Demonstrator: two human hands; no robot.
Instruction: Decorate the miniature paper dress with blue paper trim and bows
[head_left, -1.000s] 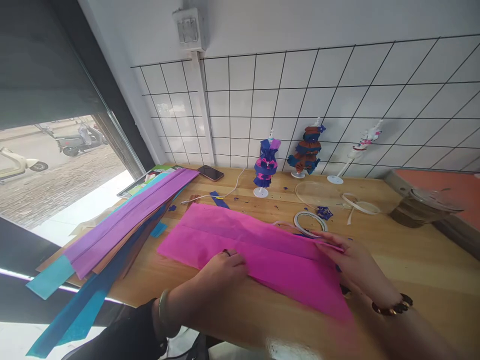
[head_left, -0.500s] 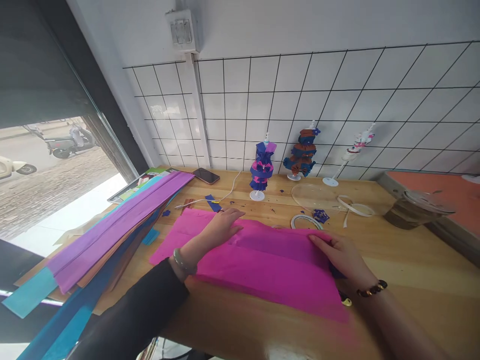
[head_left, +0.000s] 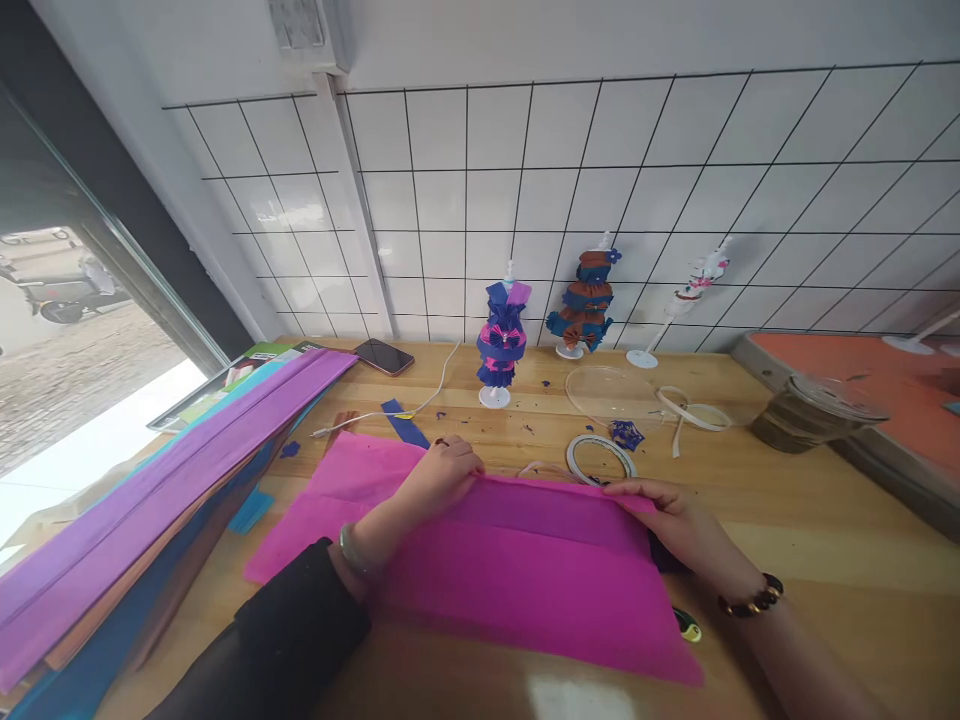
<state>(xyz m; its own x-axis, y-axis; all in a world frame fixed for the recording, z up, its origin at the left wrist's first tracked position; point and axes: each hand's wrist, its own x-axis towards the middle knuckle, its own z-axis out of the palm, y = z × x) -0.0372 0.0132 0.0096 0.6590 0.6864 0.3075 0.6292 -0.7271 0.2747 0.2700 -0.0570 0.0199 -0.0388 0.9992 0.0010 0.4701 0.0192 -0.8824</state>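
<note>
A bright pink sheet of thin paper (head_left: 525,590) lies across the wooden table in front of me, with a darker, doubled band along its far edge. My left hand (head_left: 444,475) pinches that edge near the middle, fingers curled down and a ring showing. Farther right, my right hand (head_left: 671,515) holds the same edge close to its right corner, thumb and fingers pressed together on the paper. Under the right wrist a dark object and the yellow-black end of a tool (head_left: 687,626) stick out, mostly hidden.
Long purple paper strips (head_left: 247,460) lie on the left over blue and brown ones. Behind the sheet are a phone (head_left: 385,356), a white cable (head_left: 420,405), a tape roll (head_left: 600,460) and decorated dress stands (head_left: 501,345). A lidded cup (head_left: 806,415) stands right.
My left hand has gone from lying stretched out over the paper to gripping its far edge. That edge is now drawn straighter between both hands. The camera view has shifted slightly.
</note>
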